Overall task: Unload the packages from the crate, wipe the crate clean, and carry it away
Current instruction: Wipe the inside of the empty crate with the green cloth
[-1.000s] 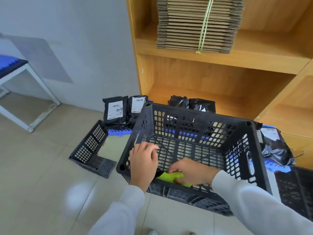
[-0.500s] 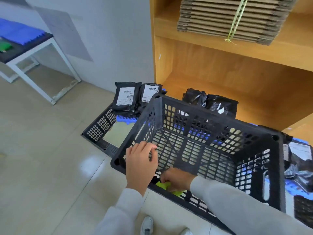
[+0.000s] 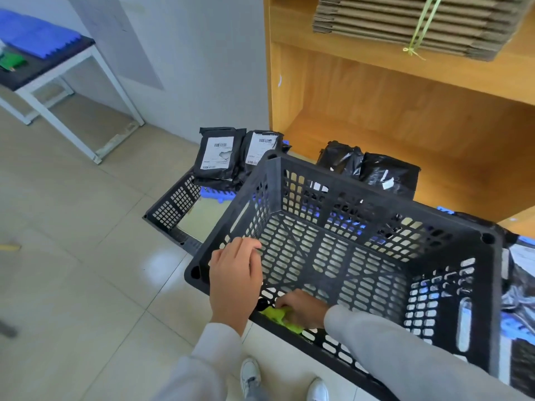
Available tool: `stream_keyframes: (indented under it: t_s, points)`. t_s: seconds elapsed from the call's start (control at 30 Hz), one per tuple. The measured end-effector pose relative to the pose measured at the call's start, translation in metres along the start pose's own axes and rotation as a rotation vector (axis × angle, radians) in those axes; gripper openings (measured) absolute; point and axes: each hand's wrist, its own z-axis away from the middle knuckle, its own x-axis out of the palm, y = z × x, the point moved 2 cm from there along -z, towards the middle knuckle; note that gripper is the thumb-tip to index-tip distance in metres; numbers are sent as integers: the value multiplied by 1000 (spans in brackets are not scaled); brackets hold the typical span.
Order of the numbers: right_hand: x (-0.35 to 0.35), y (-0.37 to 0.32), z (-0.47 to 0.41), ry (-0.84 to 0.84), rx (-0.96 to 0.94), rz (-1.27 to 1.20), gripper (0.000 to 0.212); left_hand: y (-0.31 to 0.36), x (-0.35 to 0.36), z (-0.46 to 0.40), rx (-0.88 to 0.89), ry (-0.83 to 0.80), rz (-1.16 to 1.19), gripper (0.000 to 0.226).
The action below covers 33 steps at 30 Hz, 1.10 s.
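Black plastic crate [image 3: 362, 256] sits tilted on the floor by the wooden shelf. Left hand [image 3: 234, 273] curls over its near rim, gripping it. Right hand [image 3: 304, 309], inside, presses a yellow-green cloth [image 3: 279, 315] against the near wall, fingers bent around it.

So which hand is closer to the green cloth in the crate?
Right. The right hand presses on the green cloth inside the crate; the left hand grips the crate's near-left rim, just beside it.
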Motion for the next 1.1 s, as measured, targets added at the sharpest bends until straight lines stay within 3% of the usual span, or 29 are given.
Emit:
stream_keyframes:
  t_s: [0.17,0.33,0.63,0.9,1.1]
  points:
    - [-17,-16,26,103,-76,-39,27,2,-3,-1,-2,-6,-19,23]
    - [-37,-37,66,191,-111,-26,31,4,-6,-2,10,-3,-28,24]
    - [-62,-70,143,333,-267,0,17,8,-11,0,20,-25,-40,16]
    - [-70,-70,163,337,-234,6,19,15,-13,-1,-73,-98,-93,14]
    - [-51,-51,121,257,-154,102,26,15,-14,-2,-54,-100,-82,14]
